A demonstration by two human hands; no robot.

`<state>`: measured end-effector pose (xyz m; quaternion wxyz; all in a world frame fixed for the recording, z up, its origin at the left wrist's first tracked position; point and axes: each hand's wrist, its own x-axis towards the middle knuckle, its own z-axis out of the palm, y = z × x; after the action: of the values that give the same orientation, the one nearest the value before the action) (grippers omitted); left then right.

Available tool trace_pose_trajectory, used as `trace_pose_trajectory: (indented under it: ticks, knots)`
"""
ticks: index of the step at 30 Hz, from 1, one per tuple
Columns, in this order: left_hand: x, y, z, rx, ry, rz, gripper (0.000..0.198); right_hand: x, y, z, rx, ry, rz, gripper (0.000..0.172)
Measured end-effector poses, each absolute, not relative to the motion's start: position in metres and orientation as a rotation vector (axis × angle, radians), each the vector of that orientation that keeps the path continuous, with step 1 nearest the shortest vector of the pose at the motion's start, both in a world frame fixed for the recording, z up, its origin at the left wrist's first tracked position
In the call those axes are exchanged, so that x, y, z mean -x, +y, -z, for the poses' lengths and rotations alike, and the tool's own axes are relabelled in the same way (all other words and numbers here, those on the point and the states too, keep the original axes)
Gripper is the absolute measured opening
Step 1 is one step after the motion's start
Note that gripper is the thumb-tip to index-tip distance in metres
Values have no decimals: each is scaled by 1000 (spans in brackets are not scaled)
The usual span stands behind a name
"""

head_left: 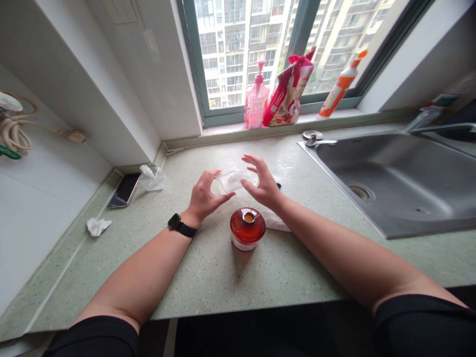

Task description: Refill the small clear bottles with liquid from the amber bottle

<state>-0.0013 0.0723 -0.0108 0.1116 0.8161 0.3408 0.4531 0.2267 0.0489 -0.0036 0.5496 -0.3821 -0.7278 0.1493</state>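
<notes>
Over the counter, my left hand (208,196), with a black watch on the wrist, grips the left side of a clear plastic container (225,184). White tissue seems to show in or behind it. My right hand (262,183) is at the container's right end, fingers spread and thumb close to it; whether the thumb touches is unclear. Nearer to me stands a round amber-red bottle (248,225) with a silver collar around its open neck. A folded white tissue (275,221) lies partly under my right forearm. A small black item (278,186) is mostly hidden behind my right hand.
At left are a phone (124,190), a clear bag with tissue (152,178) and a crumpled tissue (98,227). A steel sink (394,186) fills the right. On the sill stand a pink pump bottle (256,101), a red bag (290,94) and an orange-and-white bottle (338,91).
</notes>
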Motion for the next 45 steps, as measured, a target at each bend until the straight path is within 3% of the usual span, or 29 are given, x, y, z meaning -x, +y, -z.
trace_pose_trajectory:
  ticks: [6, 11, 16, 19, 22, 26, 35, 39, 43, 45]
  knots:
    - [-3, 68, 8, -2403, 954, -1299, 70, -225, 53, 6, 961, -1701, -342, 81]
    - [0, 71, 8, -2293, 1066, -1370, 68, -235, 60, 9, 1064, -1515, -364, 56]
    - [0, 73, 10, -2294, 1037, -1373, 69, -226, 54, 8, 972, -1649, -439, 82]
    - [-2, 71, 10, -2341, 954, -1319, 71, -219, 51, 8, 981, -1666, -430, 86]
    - [-4, 70, 10, -2351, 940, -1313, 71, -222, 55, 8, 1006, -1626, -403, 80]
    - [-1, 71, 9, -2282, 1031, -1389, 69, -236, 64, 8, 1080, -1485, -344, 56]
    - [-2, 71, 9, -2322, 968, -1364, 69, -224, 50, -2, 966, -1711, -367, 41]
    - [-3, 69, 9, -2372, 962, -1294, 68, -220, 45, -6, 953, -1778, -380, 45]
    - [-3, 69, 9, -2379, 948, -1316, 67, -219, 45, -4, 970, -1750, -513, 63]
    - [-2, 69, 9, -2382, 921, -1349, 69, -220, 47, -1, 1028, -1660, -550, 62]
